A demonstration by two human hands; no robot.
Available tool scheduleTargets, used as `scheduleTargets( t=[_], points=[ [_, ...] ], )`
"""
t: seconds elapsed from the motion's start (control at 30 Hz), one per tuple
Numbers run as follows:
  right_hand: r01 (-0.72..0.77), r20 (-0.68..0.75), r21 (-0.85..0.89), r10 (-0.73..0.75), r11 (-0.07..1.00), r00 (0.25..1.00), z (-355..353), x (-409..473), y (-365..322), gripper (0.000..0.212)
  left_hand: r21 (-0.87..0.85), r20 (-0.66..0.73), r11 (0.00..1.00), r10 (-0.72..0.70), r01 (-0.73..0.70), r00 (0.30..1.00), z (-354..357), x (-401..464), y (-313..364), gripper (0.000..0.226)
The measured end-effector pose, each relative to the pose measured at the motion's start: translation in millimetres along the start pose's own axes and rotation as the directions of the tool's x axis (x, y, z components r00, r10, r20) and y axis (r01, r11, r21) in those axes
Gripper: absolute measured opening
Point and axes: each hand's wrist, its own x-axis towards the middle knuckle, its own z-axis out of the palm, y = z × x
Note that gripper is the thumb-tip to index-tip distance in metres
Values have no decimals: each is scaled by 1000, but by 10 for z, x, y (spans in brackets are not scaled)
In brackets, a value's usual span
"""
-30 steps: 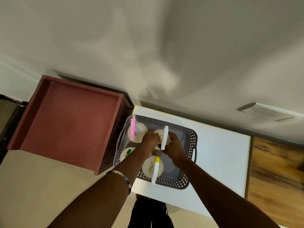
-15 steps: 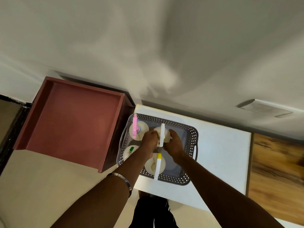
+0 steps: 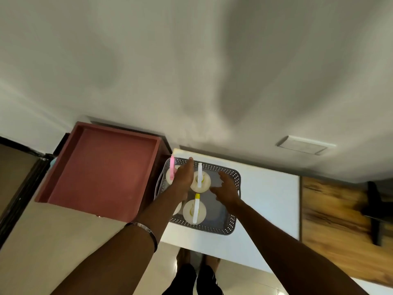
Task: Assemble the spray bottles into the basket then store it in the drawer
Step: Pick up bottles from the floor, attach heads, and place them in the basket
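Observation:
A grey perforated basket (image 3: 231, 175) stands on a white table (image 3: 265, 199) with several white spray bottles upright in it. One has a white nozzle (image 3: 200, 177), one a yellow-tipped nozzle (image 3: 196, 208), one a pink nozzle (image 3: 171, 167); a fourth (image 3: 177, 208) is mostly hidden under my left forearm. My left hand (image 3: 184, 177) hovers with straight fingers between the pink and white bottles, holding nothing. My right hand (image 3: 226, 189) hangs spread over the basket's empty right part, apart from the white-nozzle bottle. An open reddish drawer (image 3: 102, 171) lies left of the basket.
The drawer's inside is bare. A wooden surface (image 3: 340, 220) adjoins the table on the right, with a dark object (image 3: 374, 209) on it. A wall plate (image 3: 306, 144) sits on the wall behind. My feet (image 3: 197, 262) stand on the tiled floor below the table edge.
Both hands have let go of the white-nozzle bottle, which now stands in the basket. The left hand stretched forward, the right moved off to the right and spread.

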Motion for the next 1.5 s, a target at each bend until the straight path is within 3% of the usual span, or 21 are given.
scheduleTargets(
  t=[0.23,0.5,0.67,0.8,0.93,1.13,1.5],
  points=[
    [51,-68,-14,-52,999,996,-289,-739,-59,71,258,132,899,330,-354,935,-108,-686,49,61],
    [67,-183,121,-44,990,982,-350,-2050,316,61,308,263,783,475,-540,840,-308,-1680,-469,69],
    [21,-210,142,9,990,978,-291,-2904,744,68,429,311,625,576,-652,756,-417,-2303,-1162,66],
    [-11,-243,166,52,986,969,-257,-3520,1195,67,552,398,421,626,-720,670,-489,-2720,-1789,61],
    [-24,-269,194,77,981,960,-215,-4077,1734,67,620,480,334,555,-710,679,-528,-3003,-2460,59],
    [-74,-316,220,143,973,938,-69,-4994,2811,64,650,569,363,351,-668,744,-518,-3414,-3507,66],
    [-277,-366,474,473,836,801,900,-6561,4516,64,703,676,327,-33,-631,736,-709,-3966,-5226,76]
  ],
)
